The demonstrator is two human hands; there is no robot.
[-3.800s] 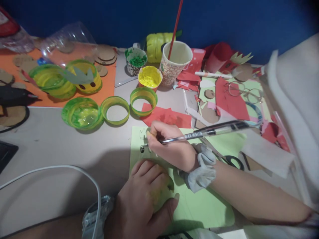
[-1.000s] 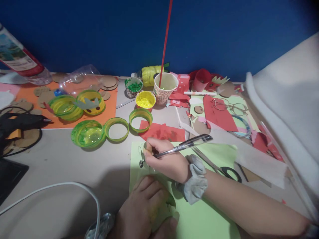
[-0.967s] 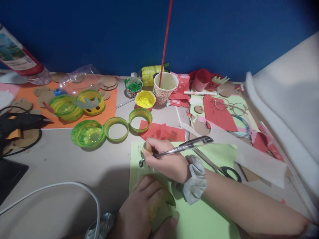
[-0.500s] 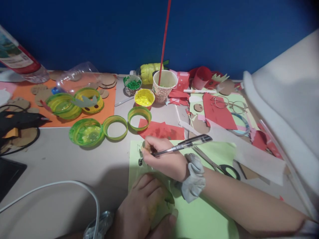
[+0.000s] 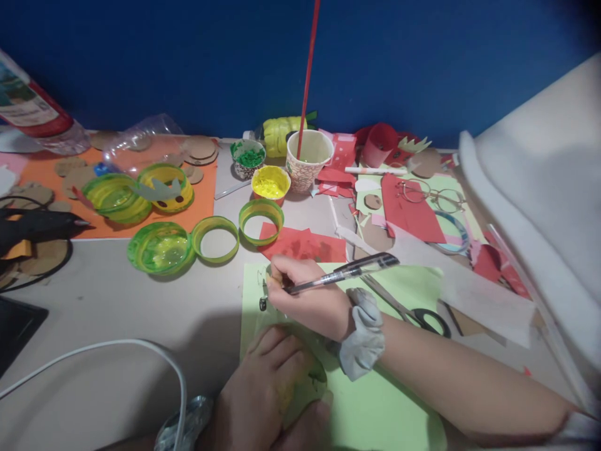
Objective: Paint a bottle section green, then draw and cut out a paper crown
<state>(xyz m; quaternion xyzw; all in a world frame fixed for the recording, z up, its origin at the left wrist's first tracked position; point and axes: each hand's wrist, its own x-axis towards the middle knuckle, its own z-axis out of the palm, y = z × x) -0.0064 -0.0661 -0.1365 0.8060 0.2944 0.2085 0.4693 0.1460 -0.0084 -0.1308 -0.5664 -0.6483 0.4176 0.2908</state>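
My right hand (image 5: 307,297) is closed around a black gel pen (image 5: 342,273), its tip low over the light green paper (image 5: 389,407). Small black pen marks (image 5: 263,304) show on the sheet just left of my fingers. A pale grey scrunchie (image 5: 362,335) circles my right wrist. Below it, my left hand (image 5: 267,382) curls round a yellow-green piece (image 5: 307,388) with dark marks and rests on the paper. Most of that piece is hidden under my fingers. Scissors with black handles (image 5: 429,321) lie on the sheet beside my right forearm.
Green-yellow plastic rings (image 5: 216,240) and a green plastic bowl shape (image 5: 162,249) stand to the left. Behind are a yellow paint cup (image 5: 271,185), a green paint cup (image 5: 248,160) and a paper cup (image 5: 308,161) holding a red stick. Glasses (image 5: 432,194) lie right; a white cable (image 5: 141,343) crosses the left front.
The whole view has shifted very slightly. My right hand stays at the paper's left edge with the pen, and my left hand keeps its place.
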